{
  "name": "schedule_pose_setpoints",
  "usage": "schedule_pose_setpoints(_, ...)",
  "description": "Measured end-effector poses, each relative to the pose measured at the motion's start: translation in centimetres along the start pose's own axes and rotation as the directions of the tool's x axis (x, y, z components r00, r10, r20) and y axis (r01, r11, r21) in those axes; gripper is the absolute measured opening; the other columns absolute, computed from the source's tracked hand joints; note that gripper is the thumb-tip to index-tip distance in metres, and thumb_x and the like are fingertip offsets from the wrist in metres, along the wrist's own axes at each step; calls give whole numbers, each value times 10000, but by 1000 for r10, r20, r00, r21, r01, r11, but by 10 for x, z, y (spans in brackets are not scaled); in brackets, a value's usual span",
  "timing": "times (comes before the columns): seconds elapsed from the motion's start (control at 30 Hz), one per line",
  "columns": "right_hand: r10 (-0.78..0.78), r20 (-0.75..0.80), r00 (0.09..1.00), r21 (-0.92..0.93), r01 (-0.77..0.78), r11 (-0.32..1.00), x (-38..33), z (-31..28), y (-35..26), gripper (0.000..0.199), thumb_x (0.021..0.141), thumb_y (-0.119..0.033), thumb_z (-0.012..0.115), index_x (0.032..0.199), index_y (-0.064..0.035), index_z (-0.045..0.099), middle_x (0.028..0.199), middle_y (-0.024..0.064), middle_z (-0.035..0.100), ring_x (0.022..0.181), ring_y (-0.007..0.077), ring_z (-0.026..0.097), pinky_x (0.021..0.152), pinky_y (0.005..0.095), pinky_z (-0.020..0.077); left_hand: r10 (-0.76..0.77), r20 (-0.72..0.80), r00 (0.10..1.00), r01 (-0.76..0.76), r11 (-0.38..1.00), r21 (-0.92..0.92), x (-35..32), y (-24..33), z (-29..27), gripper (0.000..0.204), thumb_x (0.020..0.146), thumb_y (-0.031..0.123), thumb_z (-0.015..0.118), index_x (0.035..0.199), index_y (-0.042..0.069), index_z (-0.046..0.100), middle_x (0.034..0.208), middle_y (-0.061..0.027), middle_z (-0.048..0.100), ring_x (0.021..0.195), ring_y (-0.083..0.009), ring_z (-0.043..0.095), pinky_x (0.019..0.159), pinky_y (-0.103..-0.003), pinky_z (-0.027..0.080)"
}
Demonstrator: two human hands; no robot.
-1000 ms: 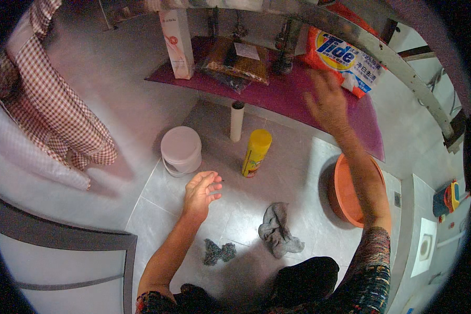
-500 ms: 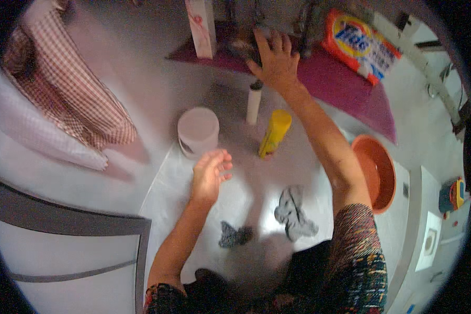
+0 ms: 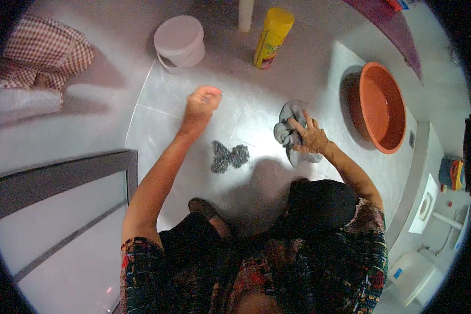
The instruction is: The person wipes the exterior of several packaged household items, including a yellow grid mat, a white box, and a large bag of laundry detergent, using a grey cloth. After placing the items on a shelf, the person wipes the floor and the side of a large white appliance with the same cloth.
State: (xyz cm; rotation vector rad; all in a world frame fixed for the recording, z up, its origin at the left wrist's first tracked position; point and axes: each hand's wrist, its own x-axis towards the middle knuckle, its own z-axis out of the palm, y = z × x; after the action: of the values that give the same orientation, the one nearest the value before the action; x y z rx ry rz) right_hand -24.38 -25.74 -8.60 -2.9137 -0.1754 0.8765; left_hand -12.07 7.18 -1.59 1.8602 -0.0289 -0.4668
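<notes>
Head view, from above, as I see it at a distance from the rig: two bare forearms extend over a grey tiled floor (image 3: 167, 120). My right grip (image 3: 306, 131) is open, its fingers spread over a crumpled grey cloth (image 3: 283, 132) that lies on the tiles right of centre; I cannot tell whether the fingertips pinch any of its folds. My left grip (image 3: 203, 104) is raised well apart from the cloth, fingers curled inward; motion blur keeps me from telling whether it is fully closed or encloses anything. Between the forearms, left of the cloth, lies a dark grey speckled rag (image 3: 221, 156). Beyond the left grip stands a white lidded bucket (image 3: 179, 39); to its right are a white pipe (image 3: 245, 17) and a yellow cylindrical canister (image 3: 275, 34), upright. An orange plastic basin (image 3: 384, 107) occupies the right side, near the edge of a purple sheet (image 3: 390, 26). At far left hangs a brown-and-white checked fabric (image 3: 52, 49), above a grey-framed panel (image 3: 63, 180).
</notes>
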Motion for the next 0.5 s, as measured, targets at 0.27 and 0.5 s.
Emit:
schedule_pose_setpoints(0.27, 23, -395, 918, 138, 34, 990, 11, 89, 10, 575, 718, -122, 667, 1231, -239, 435, 1172, 169, 429, 992, 382, 504, 744, 452, 524, 191, 438, 878, -472, 496, 729, -74, -114, 58, 511, 714, 127, 674, 1202, 142, 523, 1124, -171, 497, 1031, -368, 495, 859, -398, 465)
schedule_pose_setpoints(0.5, 89, -349, 933, 84, -64, 994, 0, 51, -20, 399, 769, -78, 598, 1134, -205, 501, 1055, 161, 472, 993, 372, 527, 776, 451, 517, 117, 458, 881, -464, 402, 789, -45, -183, 45, 208, 761, 163, 596, 942, 63, 576, 1119, -173, 504, 1039, -380, 490, 795, -465, 500)
